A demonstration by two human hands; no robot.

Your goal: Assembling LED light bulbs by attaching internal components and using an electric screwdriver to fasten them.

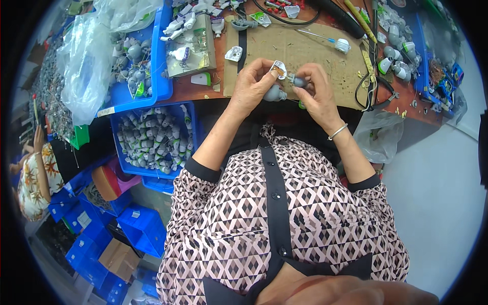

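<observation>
Reddish-brown workbench, partly covered by one sheet of cardboard; pale floor to the right. Two hands are raised over the cardboard's near edge. Left hand: thumb and fingers pinch one white piece. Right hand: thumb and fingertips pinch one small grey piece, just beside it. One rounded grey part sits below the left fingertips; whether that hand grips it cannot be told. Beyond, on the cardboard: one thin-shafted tool. Farther left: two blue trays of grey pieces, too many to count.
</observation>
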